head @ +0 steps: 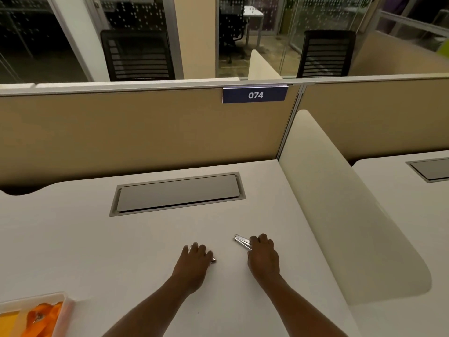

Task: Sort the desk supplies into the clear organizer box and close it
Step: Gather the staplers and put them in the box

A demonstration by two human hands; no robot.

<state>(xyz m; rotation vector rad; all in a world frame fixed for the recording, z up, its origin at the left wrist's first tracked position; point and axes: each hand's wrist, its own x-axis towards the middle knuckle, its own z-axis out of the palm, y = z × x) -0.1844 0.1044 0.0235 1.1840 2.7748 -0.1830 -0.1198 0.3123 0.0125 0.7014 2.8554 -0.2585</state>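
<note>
Left hand (194, 263) and right hand (263, 259) on the desk (121, 251), fingers curled.
We record the right fingers curled round a silver metal tool (241, 242), its free end jutting past the fingertips to their left; the left fingers curl down, a small metal piece (213, 260) showing just right of them; whether they grip it we cannot tell; the clear organizer box (65, 311) sits well left of them, nearer us, holding orange items (41, 314).

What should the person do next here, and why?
Probably lift the metal tool that the right hand grips and carry it toward the clear organizer box, which sits at the near left corner of the desk; the tool lies outside it.
</note>
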